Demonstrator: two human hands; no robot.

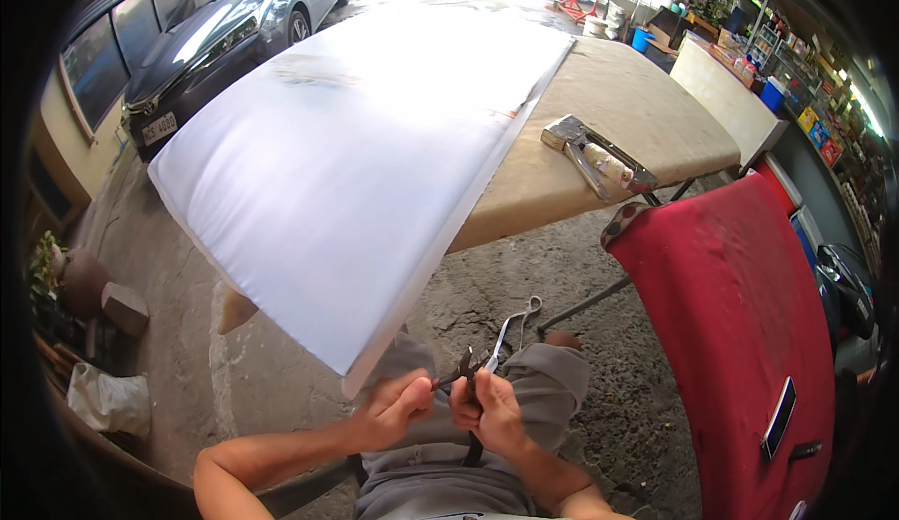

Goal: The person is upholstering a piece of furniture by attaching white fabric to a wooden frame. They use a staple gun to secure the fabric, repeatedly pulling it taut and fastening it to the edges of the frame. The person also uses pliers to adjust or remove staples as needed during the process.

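My left hand point(398, 412) is closed around the handle of a dark tool with short jaws, which looks like pliers point(465, 364). Close beside it, my right hand point(487, 412) pinches a pale grey, narrow piece point(501, 340) that runs away from me and ends in a loop; its exact kind is unclear. A black strap point(473, 451) hangs below my right hand. Just beyond both hands lies a panel covered in white cloth point(328, 192), its near corner above my lap. The tool's handles are partly hidden by my fingers.
The white panel rests on a tan padded table point(637, 80), where a staple gun point(604, 156) with a taped grip lies. At right, a red-covered surface point(721, 304) holds a phone point(779, 417) and a small dark object point(805, 450). A dark car point(201, 52) stands at the far left.
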